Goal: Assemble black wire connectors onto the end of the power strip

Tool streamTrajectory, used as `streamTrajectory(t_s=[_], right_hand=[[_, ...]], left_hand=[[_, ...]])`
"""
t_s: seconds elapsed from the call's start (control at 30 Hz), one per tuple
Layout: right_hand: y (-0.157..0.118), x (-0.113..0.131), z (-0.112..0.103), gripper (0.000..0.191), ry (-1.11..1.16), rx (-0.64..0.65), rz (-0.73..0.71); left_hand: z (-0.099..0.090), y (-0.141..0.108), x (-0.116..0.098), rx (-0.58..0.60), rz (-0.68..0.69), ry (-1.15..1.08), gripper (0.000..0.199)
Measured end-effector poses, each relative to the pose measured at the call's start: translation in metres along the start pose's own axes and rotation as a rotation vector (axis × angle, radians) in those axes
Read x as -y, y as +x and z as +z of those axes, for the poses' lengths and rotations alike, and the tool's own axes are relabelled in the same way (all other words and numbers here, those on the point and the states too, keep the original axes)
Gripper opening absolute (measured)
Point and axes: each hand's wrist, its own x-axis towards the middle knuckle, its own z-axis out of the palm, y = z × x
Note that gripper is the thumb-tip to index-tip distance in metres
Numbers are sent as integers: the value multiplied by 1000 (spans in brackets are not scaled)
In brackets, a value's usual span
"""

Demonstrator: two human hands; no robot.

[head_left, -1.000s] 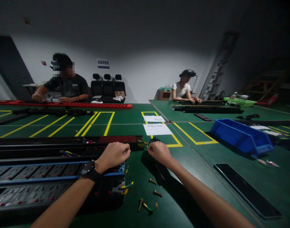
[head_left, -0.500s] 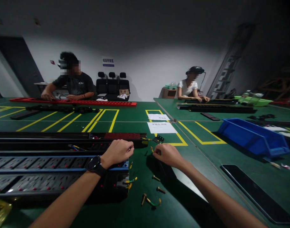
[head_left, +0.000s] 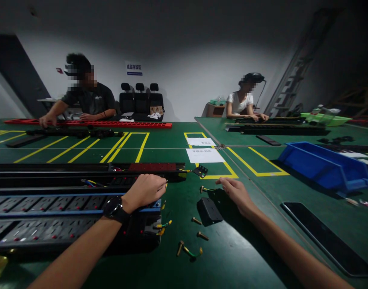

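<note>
My left hand point(head_left: 147, 192), with a dark watch on the wrist, is closed over the right end of the black socket strips point(head_left: 51, 204); a small yellow tip shows at its fingers, too small to name. My right hand point(head_left: 233, 192) hovers over the green table, fingers bent with thumb and index near a green-yellow wire with a bolt point(head_left: 202, 189); whether it touches the wire is unclear. Below lie a black block point(head_left: 210, 210), loose bolts point(head_left: 202, 235) and another green-yellow wire point(head_left: 193, 253). Yellow-green wire ends point(head_left: 164, 225) stick out of the nearest strip.
A blue bin point(head_left: 325, 166) and a black phone point(head_left: 322, 237) lie to the right. White papers point(head_left: 204, 155) are taped beyond my hands. Two people work across the table, one behind a red rail point(head_left: 111, 124), one at black rails point(head_left: 274, 129).
My right hand has moved right and its fingers have loosened, uncovering the black block and the bolt with its wire. My left hand stays at the strip ends. The view has shifted slightly.
</note>
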Motion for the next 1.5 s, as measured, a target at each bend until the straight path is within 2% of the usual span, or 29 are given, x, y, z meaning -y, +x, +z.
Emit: streamTrajectory(t_s=[0.13,0.33,0.5,0.8,0.97,1.07,1.13,1.2,1.27,1.33,1.4,1.5], right_hand=[[-5,5,1,43,269,36,99],[7,-2,-16,34,561,57,209],[11,-6,-19,31,622,65,240],[-1,16,-17,36,331,90,119],[-2,17,-13,45,254,78,89],[-6,19,-10,45,134,104,74],[-13,24,-11,43,6,208,-1],[-22,32,-13,47,-135,393,-143],[-30,38,-16,72,-257,580,-277],[-36,41,-17,98,-362,696,-343],[-39,40,-16,103,-447,734,-362],[-40,33,-11,89,-494,691,-364]], left_hand=[[1,0,0,29,16,1,25],[0,1,0,57,19,3,26],[-1,2,-2,80,9,-4,26],[1,2,0,62,20,-34,26],[0,2,0,65,16,-40,25],[0,2,0,76,12,-32,26],[1,2,1,80,10,-26,26],[1,2,1,78,12,-22,25],[2,2,1,73,17,-21,25],[2,2,1,67,19,-22,25],[2,2,2,64,17,-24,25],[3,2,2,67,11,-33,25]])
